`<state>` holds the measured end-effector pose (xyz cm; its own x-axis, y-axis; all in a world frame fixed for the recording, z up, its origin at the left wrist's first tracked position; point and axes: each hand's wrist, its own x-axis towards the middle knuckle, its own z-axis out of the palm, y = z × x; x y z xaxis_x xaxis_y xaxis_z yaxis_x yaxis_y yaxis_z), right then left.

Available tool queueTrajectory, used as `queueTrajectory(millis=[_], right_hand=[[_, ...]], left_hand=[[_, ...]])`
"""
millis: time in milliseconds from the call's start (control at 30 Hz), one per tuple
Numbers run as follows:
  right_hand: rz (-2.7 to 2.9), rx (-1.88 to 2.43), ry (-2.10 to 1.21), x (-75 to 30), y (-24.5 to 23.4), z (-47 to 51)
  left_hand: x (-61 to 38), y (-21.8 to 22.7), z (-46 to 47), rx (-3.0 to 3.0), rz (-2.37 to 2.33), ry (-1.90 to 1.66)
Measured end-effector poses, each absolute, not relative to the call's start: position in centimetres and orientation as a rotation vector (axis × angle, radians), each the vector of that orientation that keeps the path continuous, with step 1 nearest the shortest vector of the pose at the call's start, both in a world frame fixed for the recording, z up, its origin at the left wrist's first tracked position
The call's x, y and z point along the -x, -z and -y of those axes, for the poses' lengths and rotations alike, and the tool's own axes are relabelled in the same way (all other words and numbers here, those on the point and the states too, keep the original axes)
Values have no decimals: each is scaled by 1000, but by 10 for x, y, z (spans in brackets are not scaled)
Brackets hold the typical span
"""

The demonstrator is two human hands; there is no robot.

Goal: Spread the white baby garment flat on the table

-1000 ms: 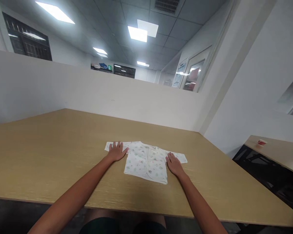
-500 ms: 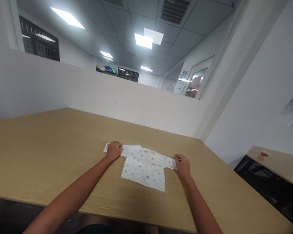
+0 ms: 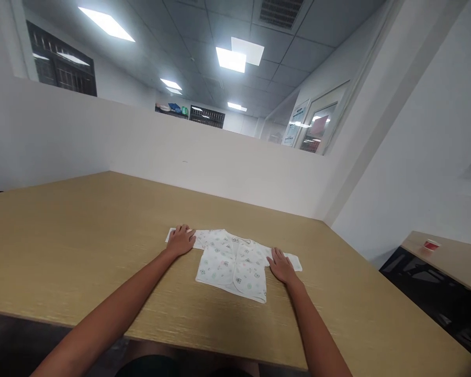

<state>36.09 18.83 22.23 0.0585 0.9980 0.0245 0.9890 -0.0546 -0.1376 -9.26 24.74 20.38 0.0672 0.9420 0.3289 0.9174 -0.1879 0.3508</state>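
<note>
Pressing patterned baby shirt [image 3: 231, 262], left hand [image 3: 180, 241], right hand [image 3: 281, 266], print illegible

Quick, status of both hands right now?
Left hand: open, palm down on a sleeve of the baby shirt, gripping nothing.
Right hand: open, palm down on the other sleeve, gripping nothing.

Both hands [image 3: 180, 241] [image 3: 282, 267] press flat the shirt's [image 3: 231, 262] sleeves; wooden table [image 3: 82, 251].

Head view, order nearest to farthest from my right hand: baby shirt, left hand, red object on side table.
1. baby shirt, touching, its sleeve under the right hand.
2. left hand, across the shirt, on the other sleeve.
3. red object, far right on the side table.
</note>
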Motion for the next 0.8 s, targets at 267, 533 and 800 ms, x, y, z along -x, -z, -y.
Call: queueTrajectory(millis=[267, 533, 800], right_hand=[[1884, 1991, -30, -387, -223, -192], [2148, 1719, -160, -345, -225, -198], [2173, 2123, -131, -338, -228, -187]], left_hand=[[114, -223, -260, -2221, -1854, -997], [80, -214, -242, -2392, -1640, -789], [79, -206, -226, -2433, -1699, -467]])
